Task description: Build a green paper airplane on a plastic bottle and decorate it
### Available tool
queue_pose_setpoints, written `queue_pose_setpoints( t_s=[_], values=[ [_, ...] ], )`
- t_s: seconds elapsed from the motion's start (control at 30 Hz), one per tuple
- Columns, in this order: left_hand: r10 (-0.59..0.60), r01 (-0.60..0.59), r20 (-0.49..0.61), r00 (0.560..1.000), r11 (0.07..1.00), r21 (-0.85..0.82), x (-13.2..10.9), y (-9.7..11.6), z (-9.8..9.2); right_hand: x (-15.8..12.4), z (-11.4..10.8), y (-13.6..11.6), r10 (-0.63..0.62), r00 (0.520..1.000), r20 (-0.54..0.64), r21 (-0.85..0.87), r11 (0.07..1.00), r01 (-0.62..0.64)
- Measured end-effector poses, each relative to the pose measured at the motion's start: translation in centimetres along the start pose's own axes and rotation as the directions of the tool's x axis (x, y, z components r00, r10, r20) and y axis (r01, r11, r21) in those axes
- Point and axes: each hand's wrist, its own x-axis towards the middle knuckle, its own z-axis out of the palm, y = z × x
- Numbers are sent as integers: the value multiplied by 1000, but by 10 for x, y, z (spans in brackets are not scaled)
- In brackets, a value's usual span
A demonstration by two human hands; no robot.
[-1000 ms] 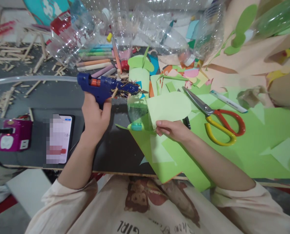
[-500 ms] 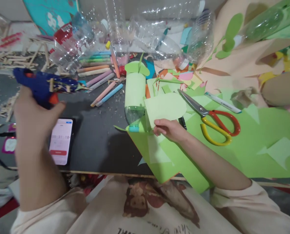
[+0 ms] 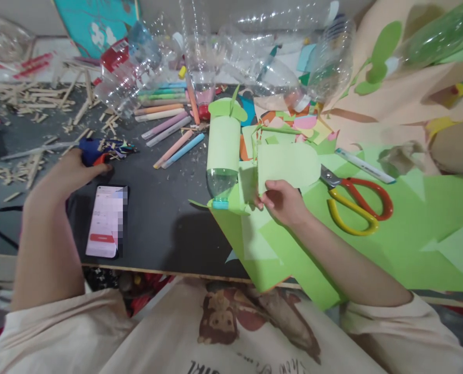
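My left hand [image 3: 73, 174] is around the handle of a blue glue gun [image 3: 93, 149] low over the table, its nozzle toward the right. A pale stick trails behind the gun. My right hand [image 3: 280, 200] pinches the lower left corner of a light green paper piece [image 3: 289, 165] with a rounded right end. Just left of that paper stands a bottle wrapped in light green paper [image 3: 223, 140], topped with green leaf shapes, its blue cap [image 3: 220, 205] at the bottom. Scissors [image 3: 356, 195] with red and yellow handles lie right of my right hand.
A phone [image 3: 106, 221] lies below my left hand. Markers [image 3: 177, 148], clear plastic bottles [image 3: 270, 72] and wooden sticks [image 3: 29, 98] crowd the back. Green paper sheets [image 3: 403, 208] cover the right side. A white pen [image 3: 366, 165] lies near another person's arm [image 3: 455, 145].
My left hand has lowered the glue gun toward the table. The paper in my right hand has shifted right, away from the wrapped bottle, and now overlaps the scissors' blades.
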Motion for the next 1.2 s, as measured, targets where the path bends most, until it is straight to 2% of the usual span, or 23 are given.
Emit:
queue_pose_setpoints(
  t_s=[0.03,0.07,0.1,0.13,0.17,0.23,0.27,0.3,0.33,0.4,0.47,0.57,0.67,0.77,0.83,1.0,1.2],
  values=[
    [-92,83,79,993,990,111,-1,3,-4,0,0,0,0,1000,-1,5,1000,0],
    [-194,169,95,976,961,217,-3,9,-8,0,0,0,3,1000,1,10,1000,-3],
    [-232,189,121,965,939,288,-7,17,-13,1,0,-1,6,1000,1,16,1000,-6],
    [-245,209,70,967,920,330,-13,26,-16,1,0,-1,9,1000,-2,24,1000,-9],
    [-168,152,22,986,937,315,-20,36,-17,1,1,-2,11,1000,-7,33,999,-11],
    [29,-24,-44,999,993,115,-38,60,-11,1,3,-3,10,1000,-28,52,999,-8],
    [125,-125,1,992,991,-46,-47,73,-4,1,4,-4,8,999,-43,65,998,-5],
    [158,-148,35,987,966,-212,-56,86,5,2,5,-4,5,998,-62,79,997,0],
    [196,-154,114,974,941,-302,-64,99,15,2,6,-5,-1,997,-80,93,996,8],
    [261,-177,177,949,906,-385,-76,122,36,3,9,-7,-14,995,-99,111,993,25],
    [325,-174,284,902,876,-450,-81,141,55,3,12,-8,-39,996,-82,118,992,49],
    [375,-169,316,871,835,-524,-82,158,76,4,14,-8,-54,998,-14,126,990,56],
    [400,-115,362,842,788,-605,-85,162,92,5,16,-8,-60,998,22,132,990,57],
    [372,-47,339,864,730,-682,-93,158,103,4,16,-11,-79,997,-2,137,988,78],
    [378,-25,335,863,695,-719,-100,152,108,3,16,-12,-81,996,-27,138,987,84],
    [485,-126,280,828,649,-750,-117,141,110,0,15,-13,-46,997,-64,149,987,55],
    [511,-211,215,832,652,-729,-128,141,116,0,14,-12,-16,996,-92,121,992,27]
  ],
)
